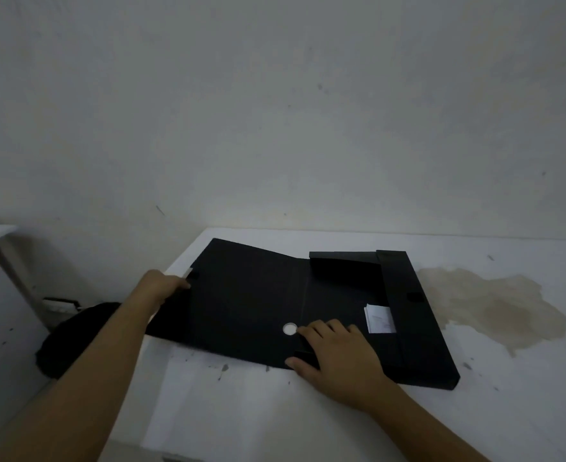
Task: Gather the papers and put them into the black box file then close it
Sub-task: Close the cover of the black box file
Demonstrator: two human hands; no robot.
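Hands — black box file, label unreadable

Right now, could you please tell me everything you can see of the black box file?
The black box file lies opened flat on the white table, matte black, card-like. Its cover spreads left, with a round finger hole near the spine; folded flaps stand along the right tray. A white label shows inside. The left hand holds the cover's left edge; the right hand rests on the near edge.
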